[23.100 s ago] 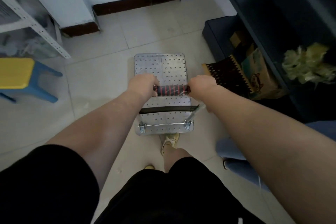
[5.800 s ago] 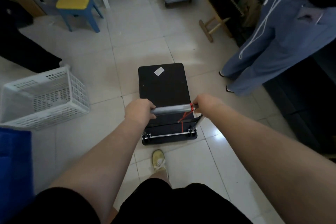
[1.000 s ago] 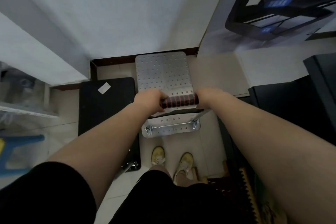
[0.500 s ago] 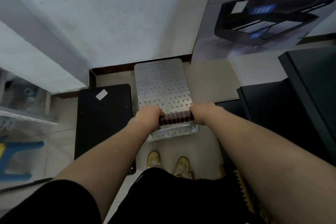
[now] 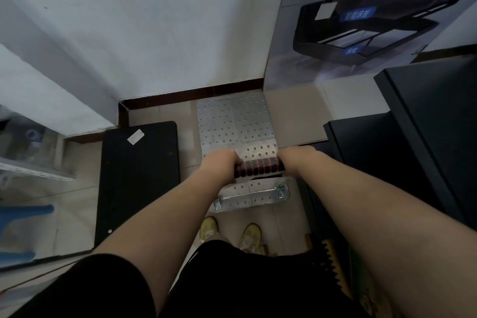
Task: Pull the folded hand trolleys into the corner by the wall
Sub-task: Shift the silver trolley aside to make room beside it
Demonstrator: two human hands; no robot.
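Your left hand and right hand each clench the silver trolley's handle; its deck reaches the wall, beside the black trolley.

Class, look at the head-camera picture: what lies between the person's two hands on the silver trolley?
In the head view, the black grip with red rings spans between the left hand and right hand, above the silver trolley.

Both hands hide the handle ends. The left forearm covers the black trolley's near right corner. Left of it, the blue stool runs off frame.
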